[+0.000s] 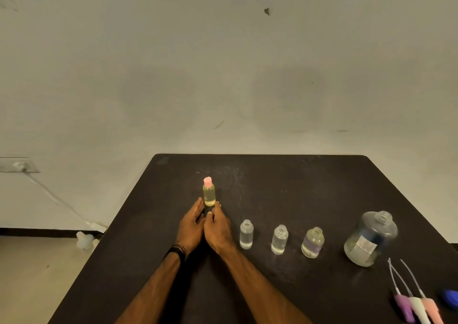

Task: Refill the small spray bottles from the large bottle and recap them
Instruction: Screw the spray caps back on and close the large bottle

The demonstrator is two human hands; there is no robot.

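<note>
We are resting both hands side by side on the counter (272, 182), left hand (190, 227) and right hand (218, 229), fingers loosely extended, gripping nothing. The capped yellow bottle (209, 194) is standing upright just beyond our fingertips. Three uncapped small bottles (279, 239) are waiting rightward, nearer our right hand, the large bottle (370, 239) beyond them.

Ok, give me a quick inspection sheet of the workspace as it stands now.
Surface: dark table, scuffed, faint droplets near far edge.
Job's things: pink-capped bottle upright, yellowish liquid; three open small bottles in a row, uncapped; large bottle open, low on liquid; three spray heads lying at right; blue cap at the edge.
Clutter: nothing seen.
Grippers: left hand and right hand open, fingertips at the capped bottle's base.
Cables: white cord along the wall.
Surroundings: plain wall, white object on floor.
</note>
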